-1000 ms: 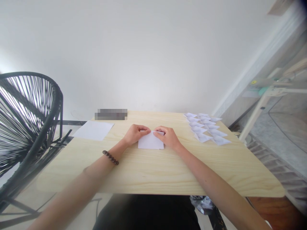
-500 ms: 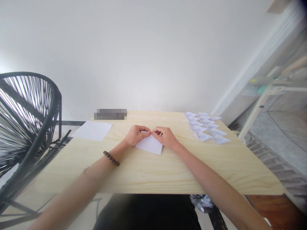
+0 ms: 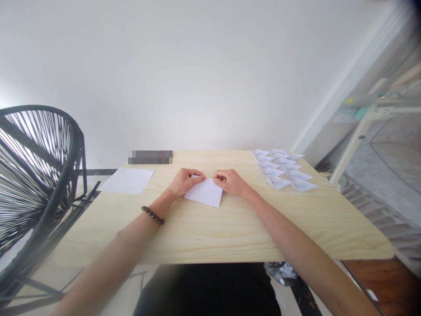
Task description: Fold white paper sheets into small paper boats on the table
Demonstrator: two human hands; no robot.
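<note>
A folded white sheet of paper [image 3: 204, 193] lies slightly skewed on the light wooden table [image 3: 230, 228]. My left hand [image 3: 184, 181] pinches its far left corner, and my right hand [image 3: 230, 181] pinches its far right corner. Both hands rest on the tabletop with fingers curled onto the paper's far edge. A dark bead bracelet [image 3: 152, 215] circles my left wrist.
A stack of flat white paper [image 3: 127, 180] lies at the table's far left. Several folded white paper pieces [image 3: 283, 170] sit in rows at the far right. A black wire chair [image 3: 36, 175] stands on the left; a white wall lies behind.
The folded sheet has turned from square-on to skewed, its near right corner swinging toward me. My hands have spread a little apart along its far edge.
</note>
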